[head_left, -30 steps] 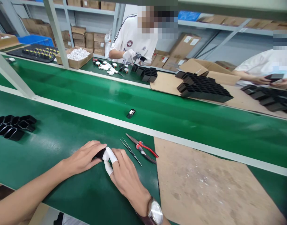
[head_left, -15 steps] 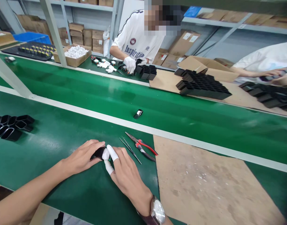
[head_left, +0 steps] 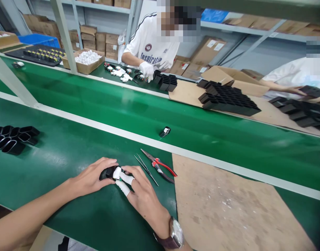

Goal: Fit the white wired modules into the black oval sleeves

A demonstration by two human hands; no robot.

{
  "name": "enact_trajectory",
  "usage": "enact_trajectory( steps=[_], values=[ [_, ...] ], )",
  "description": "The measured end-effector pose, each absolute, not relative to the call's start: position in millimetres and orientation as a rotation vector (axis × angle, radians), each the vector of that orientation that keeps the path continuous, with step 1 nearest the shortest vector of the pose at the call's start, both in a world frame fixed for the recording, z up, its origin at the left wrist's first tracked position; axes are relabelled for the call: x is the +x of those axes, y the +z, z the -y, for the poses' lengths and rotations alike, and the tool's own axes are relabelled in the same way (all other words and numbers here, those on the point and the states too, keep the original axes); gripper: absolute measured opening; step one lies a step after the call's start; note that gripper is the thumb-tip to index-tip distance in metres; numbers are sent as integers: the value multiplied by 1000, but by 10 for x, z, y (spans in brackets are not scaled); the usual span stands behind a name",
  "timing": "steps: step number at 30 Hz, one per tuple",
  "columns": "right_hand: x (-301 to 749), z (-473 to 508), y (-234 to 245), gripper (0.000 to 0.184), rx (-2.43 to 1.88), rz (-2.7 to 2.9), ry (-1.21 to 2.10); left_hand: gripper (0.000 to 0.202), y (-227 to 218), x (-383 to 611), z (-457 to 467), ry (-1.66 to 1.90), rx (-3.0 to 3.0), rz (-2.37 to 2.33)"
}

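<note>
My left hand (head_left: 90, 177) is closed around a small black plastic housing (head_left: 104, 174), which lies on its side just above the green bench. At the housing's right end sits a soft-looking white piece (head_left: 117, 173), with a bit of green beside it. My right hand (head_left: 142, 195) wears white finger cots on two fingers and a watch on the wrist. Its fingers close on the white piece and the housing's open end; one covered fingertip presses against the white piece. Tweezers (head_left: 146, 170) and red-and-black long-nose pliers (head_left: 160, 166) lie just right of my right hand.
Several empty black housings (head_left: 13, 146) stand at the left. Brown cardboard (head_left: 227, 198) covers the bench at right. Beyond a white rail, a green conveyor (head_left: 118, 108) carries a filled housing (head_left: 165, 131). Across it, two co-workers handle parts near a box of white pieces (head_left: 88, 56).
My right fingers have shifted on the white piece, one fingertip now pressing on it and more of the housing showing. The filled housing on the conveyor has moved right.
</note>
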State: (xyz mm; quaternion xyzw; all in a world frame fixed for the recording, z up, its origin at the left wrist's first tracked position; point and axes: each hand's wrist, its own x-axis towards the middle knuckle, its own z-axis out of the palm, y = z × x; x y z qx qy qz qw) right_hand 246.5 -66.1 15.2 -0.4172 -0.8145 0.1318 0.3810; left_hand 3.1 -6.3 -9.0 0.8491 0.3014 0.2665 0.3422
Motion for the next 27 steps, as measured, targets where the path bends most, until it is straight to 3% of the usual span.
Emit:
enact_trajectory(
  steps=[6, 13, 19, 22, 27],
  values=[
    [2400, 657, 197, 7, -1111, 2138, 366, 60, -126, 33, 70, 748, 2207, -737],
    [2406, 651, 200, 32, -1151, 2244, 330, 60, -84, 33, 58, 681, 2131, -824],
    [2779, 556, 64, 32, -1609, 2215, -236, 70, 21, -3, 72, 543, 2055, -874],
    [2933, 558, -53, 33, -1736, 2316, -409, 62, 46, -4, 64, 594, 2070, -938],
    [2925, 608, -124, 34, -1646, 2364, -283, 33, 15, -18, 26, 714, 2133, -907]
  ],
)
